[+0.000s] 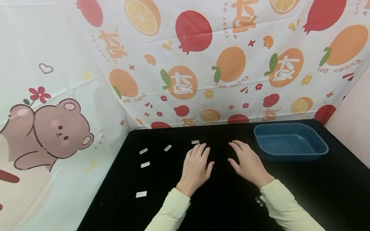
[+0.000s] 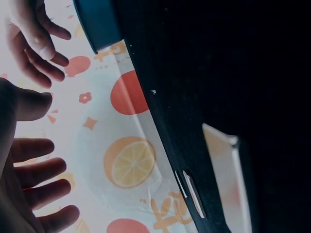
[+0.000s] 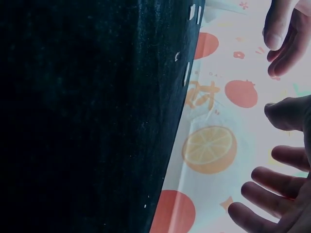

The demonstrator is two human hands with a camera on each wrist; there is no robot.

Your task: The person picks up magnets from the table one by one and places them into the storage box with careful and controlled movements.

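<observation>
My left hand (image 1: 196, 165) is held over the black table with its fingers extended and nothing in its grasp. Just beyond its fingertips lies a small flat silvery-white rectangular piece (image 1: 195, 141). Similar pieces are scattered to its left: one piece (image 1: 167, 148) lies at a slant, another piece (image 1: 143, 150) farther left, a third piece (image 1: 145, 164) below that. Nearest the front is a wider white piece (image 1: 141, 194). My right hand (image 1: 248, 162), also empty, has loosely spread fingers and is apart from the left. In the left wrist view, one piece (image 2: 226, 174) shows a raised, thick edge.
A blue plastic basin (image 1: 292, 141) stands at the back right of the black table (image 1: 225, 205), close to my right hand. Behind the table hangs a fruit-print cloth (image 1: 202, 73). A bear-print cloth (image 1: 60, 128) covers the left side.
</observation>
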